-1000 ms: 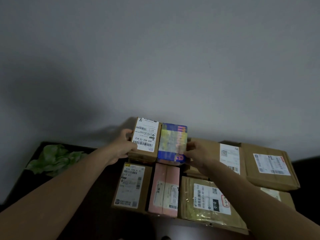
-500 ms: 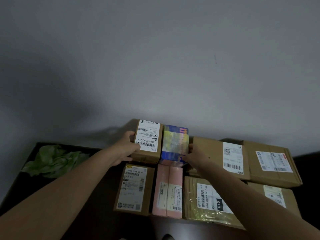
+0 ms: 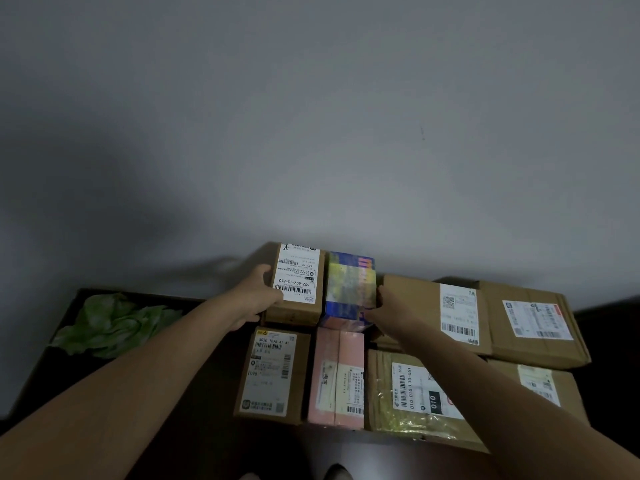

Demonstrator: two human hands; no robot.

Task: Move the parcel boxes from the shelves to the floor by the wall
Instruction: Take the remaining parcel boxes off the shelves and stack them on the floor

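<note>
Against the grey wall stand a small brown box with a white label [image 3: 298,282] and a colourful blue and yellow box [image 3: 350,285], side by side and touching. My left hand [image 3: 258,296] grips the brown box's left side, thumb on the label edge. My right hand [image 3: 382,308] holds the colourful box's right side. In front of them on the dark floor lie a brown labelled box [image 3: 273,374], a pink box [image 3: 337,374] and a taped box marked 010 [image 3: 412,393].
Two larger brown boxes [image 3: 420,306] [image 3: 533,320] lie by the wall at the right, another [image 3: 543,382] in front of them. A crumpled green cloth [image 3: 110,323] lies on the floor at the left. My shoe tips [image 3: 334,472] show at the bottom edge.
Both hands have pushed the two small boxes a little further back towards the wall and set them down. My right hand has slid from the colourful box's front to its right side.
</note>
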